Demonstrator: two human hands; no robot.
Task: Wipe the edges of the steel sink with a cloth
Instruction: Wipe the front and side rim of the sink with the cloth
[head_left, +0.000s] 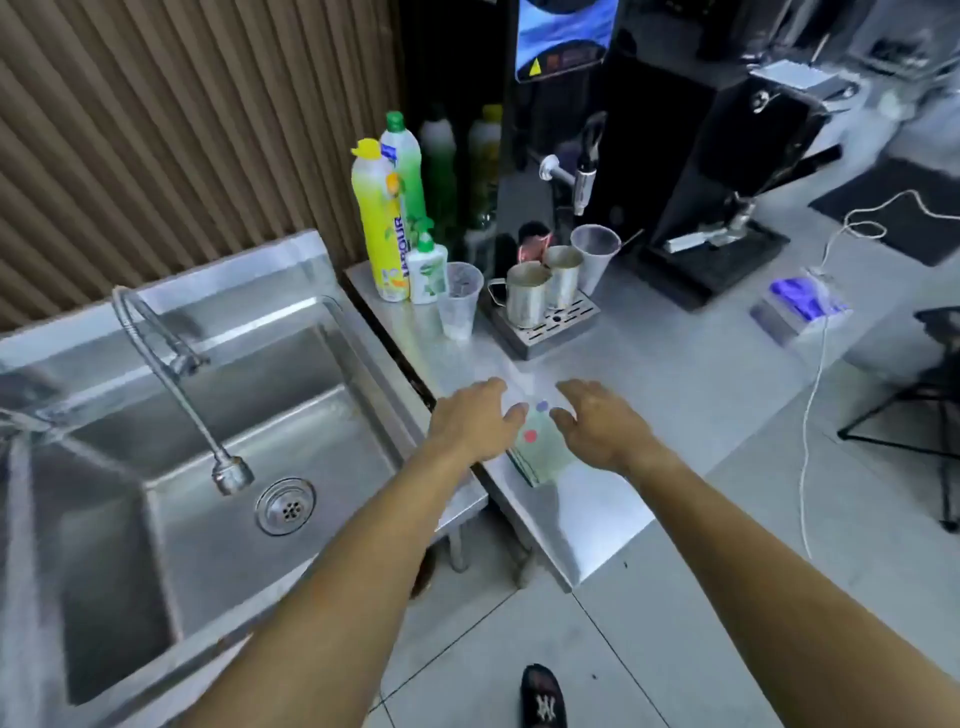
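Both hands, left (470, 418) and right (602, 423), spread, empty, flanking folded cloth (535, 452) right of sink (363, 332); best pinch it firmly.

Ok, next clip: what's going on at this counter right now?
A person stands at a steel counter beside a steel sink. Both bare hands reach over a folded pale green cloth with red and purple dots lying near the counter's front edge: the left hand and the right hand flank it with fingers spread, and neither clearly grips it yet. The sink's edges look untouched so far, so wiping has not begun.
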